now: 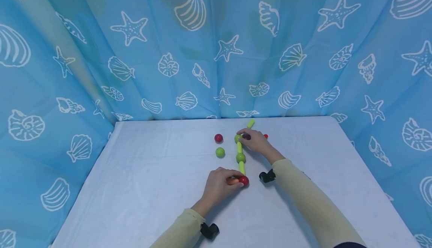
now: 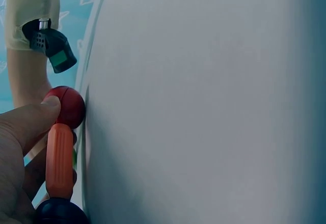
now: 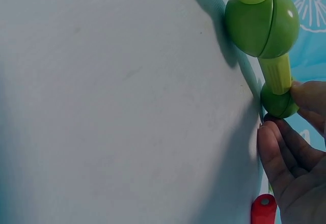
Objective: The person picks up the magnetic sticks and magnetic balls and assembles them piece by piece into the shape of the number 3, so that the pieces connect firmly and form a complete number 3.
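Note:
A chain of magnetic toy balls and rods lies on the table. My left hand (image 1: 218, 183) pinches the red ball (image 1: 243, 181) at its near end, with the thumb against it in the left wrist view. An orange rod (image 2: 60, 160) runs from that ball to a dark blue ball (image 2: 61, 211), partly cut off by the frame. From the red ball, a yellow-green rod (image 1: 242, 168) leads to a green ball (image 1: 240, 158). Beyond it, another rod (image 1: 239, 147) joins the far green ball (image 3: 279, 104), which my right hand (image 1: 258, 141) holds between thumb and fingers.
A loose red ball (image 1: 218, 138) and a loose green ball (image 1: 220, 152) lie left of the chain. Past the right hand is a yellow-green rod (image 1: 251, 123). A red rod (image 3: 264, 208) lies by the right hand. A shell-patterned curtain (image 1: 216, 53) surrounds the white table (image 1: 152, 165).

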Action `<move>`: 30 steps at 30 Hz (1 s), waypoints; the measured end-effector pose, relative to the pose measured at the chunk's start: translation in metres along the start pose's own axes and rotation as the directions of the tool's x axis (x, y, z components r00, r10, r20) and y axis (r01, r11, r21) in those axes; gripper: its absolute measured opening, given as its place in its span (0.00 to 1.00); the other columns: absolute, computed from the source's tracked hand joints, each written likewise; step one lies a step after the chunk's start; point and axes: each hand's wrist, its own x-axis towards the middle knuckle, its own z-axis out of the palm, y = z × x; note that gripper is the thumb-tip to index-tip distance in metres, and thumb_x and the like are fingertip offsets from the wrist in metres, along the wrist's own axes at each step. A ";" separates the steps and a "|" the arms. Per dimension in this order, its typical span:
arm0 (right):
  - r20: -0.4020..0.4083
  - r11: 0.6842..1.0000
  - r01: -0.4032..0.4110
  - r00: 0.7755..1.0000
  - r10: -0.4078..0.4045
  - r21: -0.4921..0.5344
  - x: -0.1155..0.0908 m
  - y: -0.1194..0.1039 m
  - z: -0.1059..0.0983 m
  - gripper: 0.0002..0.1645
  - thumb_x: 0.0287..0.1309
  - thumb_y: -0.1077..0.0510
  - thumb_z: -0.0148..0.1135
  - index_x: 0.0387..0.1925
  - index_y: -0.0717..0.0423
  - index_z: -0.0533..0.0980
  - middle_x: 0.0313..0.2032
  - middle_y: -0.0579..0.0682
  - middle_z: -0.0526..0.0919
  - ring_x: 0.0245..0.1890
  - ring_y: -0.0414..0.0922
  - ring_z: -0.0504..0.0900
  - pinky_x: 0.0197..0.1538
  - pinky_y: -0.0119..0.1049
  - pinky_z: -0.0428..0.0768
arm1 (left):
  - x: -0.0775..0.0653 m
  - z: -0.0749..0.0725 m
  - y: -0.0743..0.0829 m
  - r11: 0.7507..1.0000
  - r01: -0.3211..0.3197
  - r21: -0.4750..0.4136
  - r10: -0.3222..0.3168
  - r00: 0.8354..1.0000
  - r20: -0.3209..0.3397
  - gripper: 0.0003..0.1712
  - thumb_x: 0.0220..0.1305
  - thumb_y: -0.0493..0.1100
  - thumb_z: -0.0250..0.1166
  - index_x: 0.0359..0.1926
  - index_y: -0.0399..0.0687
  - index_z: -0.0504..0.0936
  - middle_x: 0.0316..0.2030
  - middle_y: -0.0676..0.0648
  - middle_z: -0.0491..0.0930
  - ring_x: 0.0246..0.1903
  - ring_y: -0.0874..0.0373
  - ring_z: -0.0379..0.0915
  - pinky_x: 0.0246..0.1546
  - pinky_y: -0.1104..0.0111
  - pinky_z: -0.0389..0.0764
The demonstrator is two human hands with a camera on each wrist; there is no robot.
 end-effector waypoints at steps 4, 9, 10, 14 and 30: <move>0.005 1.000 -0.001 1.000 0.001 -0.010 -0.004 0.000 -0.003 0.21 0.71 0.50 0.61 0.62 0.48 0.77 0.58 0.57 0.80 0.60 0.56 0.77 0.63 0.52 0.75 | 0.001 0.004 0.002 1.000 -0.002 0.005 0.002 1.000 0.005 0.18 0.57 0.51 0.78 0.50 0.66 0.89 0.40 0.64 0.86 0.40 0.67 0.72 0.40 0.71 0.71; -0.009 1.000 -0.017 1.000 0.016 -0.026 -0.009 0.002 -0.005 0.21 0.70 0.51 0.61 0.62 0.47 0.77 0.58 0.57 0.80 0.61 0.55 0.77 0.63 0.53 0.74 | 0.001 0.009 0.004 1.000 -0.022 0.016 0.022 1.000 0.007 0.18 0.56 0.51 0.78 0.50 0.66 0.89 0.40 0.64 0.86 0.39 0.67 0.72 0.40 0.71 0.70; -0.011 0.999 -0.018 1.000 0.018 -0.030 -0.010 0.002 -0.006 0.21 0.70 0.51 0.61 0.62 0.47 0.77 0.58 0.57 0.81 0.60 0.55 0.77 0.63 0.53 0.74 | 0.001 0.009 0.005 1.000 -0.022 0.016 0.022 1.000 0.007 0.18 0.56 0.52 0.78 0.50 0.66 0.89 0.40 0.64 0.86 0.39 0.67 0.72 0.40 0.71 0.70; -0.014 0.999 -0.011 1.000 0.010 -0.051 -0.013 0.005 -0.007 0.21 0.70 0.50 0.61 0.62 0.47 0.77 0.57 0.57 0.81 0.59 0.55 0.78 0.63 0.52 0.75 | 0.000 0.011 0.007 1.000 -0.013 0.008 0.013 1.000 0.008 0.18 0.56 0.52 0.78 0.50 0.66 0.89 0.39 0.64 0.86 0.39 0.68 0.72 0.40 0.71 0.70; -0.024 0.998 0.004 1.000 -0.006 -0.065 -0.017 0.013 -0.009 0.21 0.71 0.51 0.61 0.62 0.47 0.78 0.56 0.56 0.82 0.59 0.55 0.78 0.63 0.53 0.74 | -0.001 0.016 0.011 1.000 -0.018 0.007 0.018 1.000 0.010 0.17 0.56 0.53 0.78 0.49 0.67 0.89 0.38 0.65 0.85 0.38 0.69 0.71 0.39 0.72 0.69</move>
